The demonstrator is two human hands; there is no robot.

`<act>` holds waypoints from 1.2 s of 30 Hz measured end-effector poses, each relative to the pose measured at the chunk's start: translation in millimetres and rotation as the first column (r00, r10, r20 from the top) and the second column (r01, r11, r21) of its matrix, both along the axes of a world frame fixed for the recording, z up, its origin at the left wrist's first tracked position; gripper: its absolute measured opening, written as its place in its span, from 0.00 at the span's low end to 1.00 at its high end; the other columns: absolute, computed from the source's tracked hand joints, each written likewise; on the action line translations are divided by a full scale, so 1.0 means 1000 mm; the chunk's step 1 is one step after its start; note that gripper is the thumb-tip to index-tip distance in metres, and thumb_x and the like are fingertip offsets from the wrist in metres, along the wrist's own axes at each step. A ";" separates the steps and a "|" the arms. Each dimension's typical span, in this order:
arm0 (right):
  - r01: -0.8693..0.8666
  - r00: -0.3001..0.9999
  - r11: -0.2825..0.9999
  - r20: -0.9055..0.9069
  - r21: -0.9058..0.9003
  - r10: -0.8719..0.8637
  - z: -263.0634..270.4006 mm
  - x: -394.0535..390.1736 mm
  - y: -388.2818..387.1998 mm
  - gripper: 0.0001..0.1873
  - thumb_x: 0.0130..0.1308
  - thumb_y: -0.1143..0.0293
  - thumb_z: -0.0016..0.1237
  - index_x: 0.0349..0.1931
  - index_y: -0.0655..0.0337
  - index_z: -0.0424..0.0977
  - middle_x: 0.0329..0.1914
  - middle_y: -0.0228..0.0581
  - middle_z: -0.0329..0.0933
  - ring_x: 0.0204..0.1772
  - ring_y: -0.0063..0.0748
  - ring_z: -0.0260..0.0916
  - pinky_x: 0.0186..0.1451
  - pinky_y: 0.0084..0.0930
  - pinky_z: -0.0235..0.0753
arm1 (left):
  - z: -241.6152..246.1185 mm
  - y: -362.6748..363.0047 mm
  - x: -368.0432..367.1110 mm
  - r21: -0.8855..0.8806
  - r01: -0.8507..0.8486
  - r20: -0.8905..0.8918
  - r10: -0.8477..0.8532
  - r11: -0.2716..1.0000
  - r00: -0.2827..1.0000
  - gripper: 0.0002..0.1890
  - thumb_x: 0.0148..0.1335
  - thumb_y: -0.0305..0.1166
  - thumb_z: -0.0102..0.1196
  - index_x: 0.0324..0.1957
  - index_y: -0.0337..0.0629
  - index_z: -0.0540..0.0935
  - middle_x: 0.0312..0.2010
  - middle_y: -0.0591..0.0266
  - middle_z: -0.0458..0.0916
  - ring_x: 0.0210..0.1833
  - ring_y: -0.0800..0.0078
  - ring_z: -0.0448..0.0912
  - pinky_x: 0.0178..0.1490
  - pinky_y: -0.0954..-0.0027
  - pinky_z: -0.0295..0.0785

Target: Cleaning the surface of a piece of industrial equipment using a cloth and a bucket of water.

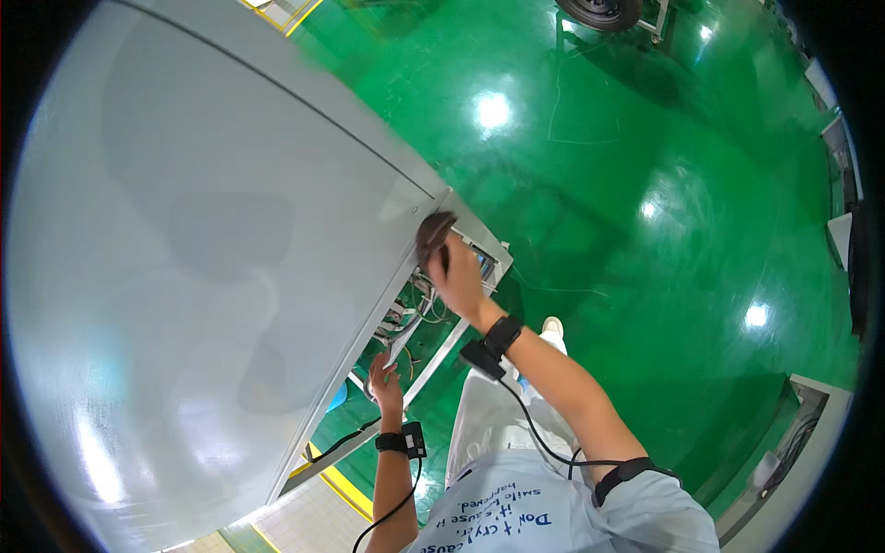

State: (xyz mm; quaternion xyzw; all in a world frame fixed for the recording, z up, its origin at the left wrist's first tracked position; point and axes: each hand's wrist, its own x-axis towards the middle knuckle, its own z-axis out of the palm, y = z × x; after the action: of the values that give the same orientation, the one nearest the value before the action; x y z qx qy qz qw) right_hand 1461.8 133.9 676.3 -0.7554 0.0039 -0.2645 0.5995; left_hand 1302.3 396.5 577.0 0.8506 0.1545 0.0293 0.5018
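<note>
My right hand (453, 280) holds a dark brown cloth (434, 238), which looks blurred, at the edge of a large grey metal panel (221, 276). Below the cloth, an opening in the machine frame shows bundled wires (423, 304) and a small panel with a display (482, 261). My left hand (384, 380) is by the lower part of that opening, fingers spread near a pale metal strip (404, 339); whether it touches the strip is not clear. Both wrists carry black strapped devices with cables.
A grey frame bar (439, 356) runs along the opening. A black cable (346, 439) lies over the lower frame. A wheel (601, 10) on a stand is at the top. Another grey frame with cables (795, 442) stands at the lower right. The floor (588, 207) is glossy green.
</note>
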 end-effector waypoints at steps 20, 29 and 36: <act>0.470 0.845 0.877 0.235 0.102 -0.480 0.075 0.015 0.046 0.18 0.56 0.74 0.51 0.46 0.69 0.66 0.48 0.59 0.63 0.49 0.57 0.61 0.50 0.44 0.64 | 0.001 0.069 0.007 -0.149 0.037 -0.007 -0.039 0.988 0.999 0.13 0.60 0.24 0.46 0.44 0.34 0.80 0.39 0.58 0.82 0.39 0.74 0.78 0.41 0.74 0.72; 0.243 0.760 0.882 0.644 -0.403 0.085 0.054 -0.074 0.158 0.05 0.50 0.66 0.50 0.25 0.54 0.71 0.59 0.44 0.63 0.56 0.49 0.57 0.57 0.50 0.56 | -0.004 0.114 -0.017 -0.017 0.114 -0.029 -0.114 0.993 0.993 0.18 0.56 0.18 0.43 0.48 0.35 0.78 0.49 0.59 0.79 0.43 0.68 0.79 0.45 0.70 0.73; 0.532 0.779 0.839 0.320 0.117 -0.539 0.094 0.041 0.038 0.15 0.64 0.75 0.38 0.49 0.74 0.65 0.61 0.65 0.58 0.61 0.63 0.58 0.65 0.45 0.57 | -0.010 0.129 -0.021 -0.027 0.071 -0.006 -0.072 0.997 0.997 0.18 0.56 0.19 0.43 0.48 0.35 0.78 0.47 0.55 0.80 0.45 0.68 0.79 0.47 0.70 0.71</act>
State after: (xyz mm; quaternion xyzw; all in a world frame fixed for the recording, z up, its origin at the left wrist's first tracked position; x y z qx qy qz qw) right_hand 1502.9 172.3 770.1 -0.6596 0.1173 -0.5501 0.4985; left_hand 1281.2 525.8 566.5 0.8490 0.1262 0.0062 0.5131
